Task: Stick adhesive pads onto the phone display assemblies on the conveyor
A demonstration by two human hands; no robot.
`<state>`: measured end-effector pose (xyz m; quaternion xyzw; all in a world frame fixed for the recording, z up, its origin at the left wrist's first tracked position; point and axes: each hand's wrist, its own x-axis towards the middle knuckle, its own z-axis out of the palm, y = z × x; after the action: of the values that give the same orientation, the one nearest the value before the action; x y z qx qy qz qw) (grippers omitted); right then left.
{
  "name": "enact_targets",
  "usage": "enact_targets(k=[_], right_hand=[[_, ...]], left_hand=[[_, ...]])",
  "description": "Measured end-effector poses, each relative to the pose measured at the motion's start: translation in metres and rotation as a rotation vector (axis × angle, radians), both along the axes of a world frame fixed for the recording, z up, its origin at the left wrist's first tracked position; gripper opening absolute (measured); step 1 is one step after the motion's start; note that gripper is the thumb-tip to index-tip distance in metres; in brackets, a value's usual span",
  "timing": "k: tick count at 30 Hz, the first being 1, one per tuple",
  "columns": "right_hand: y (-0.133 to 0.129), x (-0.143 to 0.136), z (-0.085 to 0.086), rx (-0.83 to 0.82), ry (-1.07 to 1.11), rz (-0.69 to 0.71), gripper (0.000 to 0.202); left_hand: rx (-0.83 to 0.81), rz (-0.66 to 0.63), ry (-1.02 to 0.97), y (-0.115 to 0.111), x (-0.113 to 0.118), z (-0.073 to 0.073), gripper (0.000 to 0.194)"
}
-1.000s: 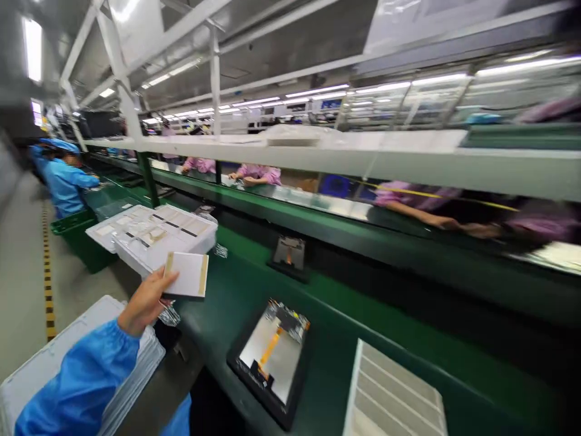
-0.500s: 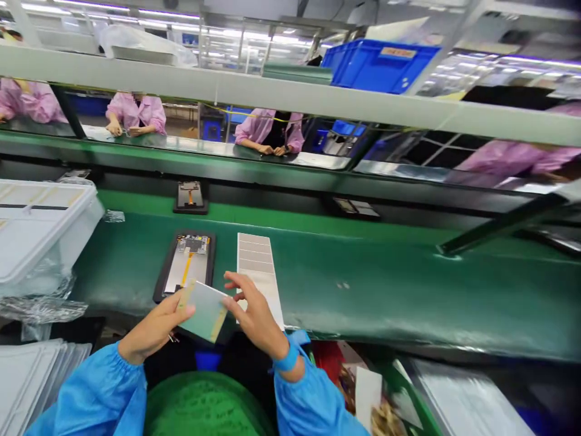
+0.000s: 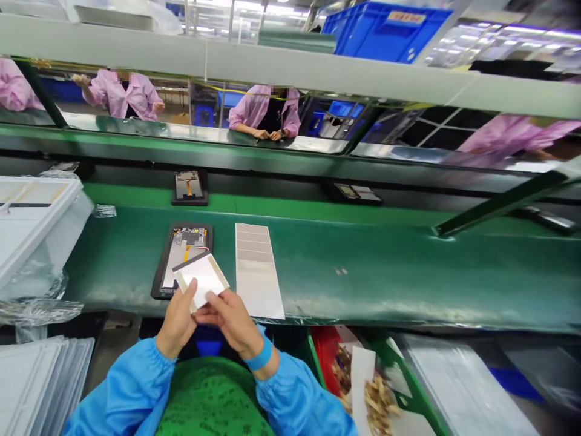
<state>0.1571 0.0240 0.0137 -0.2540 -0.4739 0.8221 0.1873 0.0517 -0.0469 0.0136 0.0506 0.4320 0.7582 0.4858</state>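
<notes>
Both my hands hold a flat, silvery-white battery (image 3: 204, 280) with tan tape strips along its sides and a dark band on its far edge. My left hand (image 3: 179, 321) grips its near left side, thumb on top. At the near right edge, my right hand (image 3: 231, 321) has its thumb on the face and fingers underneath. Just beyond lies an open tablet (image 3: 175, 260) in a black frame, showing its circuit board and orange ribbon cable. The battery overlaps its near right part in view. To the right is a white sheet of grey adhesive pieces (image 3: 256, 278).
More open devices lie on the far strip, including one tablet (image 3: 189, 187). A white tray (image 3: 40, 224) stands left above stacked trays (image 3: 40, 381). Lower right is a scrap bin (image 3: 408, 399). A slanted post (image 3: 499, 203) crosses the bench (image 3: 385, 272). Co-workers in pink sit opposite.
The battery has turned, and its dark-banded far edge now shows. My right hand has moved left and down to its near edge. A co-worker opposite has raised a hand.
</notes>
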Motion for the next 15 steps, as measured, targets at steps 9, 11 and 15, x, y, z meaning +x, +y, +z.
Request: enact_targets(k=[9,11,15], right_hand=[[0.020,0.038,0.001,1.678,-0.235,-0.095,0.021],[0.021,0.036,0.002,1.811,-0.274,-0.065,0.021],[0.024,0.033,0.006,1.996,-0.322,-0.012,0.023]], left_hand=[[0.102,-0.151,-0.136,-0.009,-0.024,0.011,0.066],[0.093,-0.150,-0.141,-0.009,-0.024,0.007,0.067],[0.056,-0.140,-0.146,-0.009,-0.024,0.003,0.066]])
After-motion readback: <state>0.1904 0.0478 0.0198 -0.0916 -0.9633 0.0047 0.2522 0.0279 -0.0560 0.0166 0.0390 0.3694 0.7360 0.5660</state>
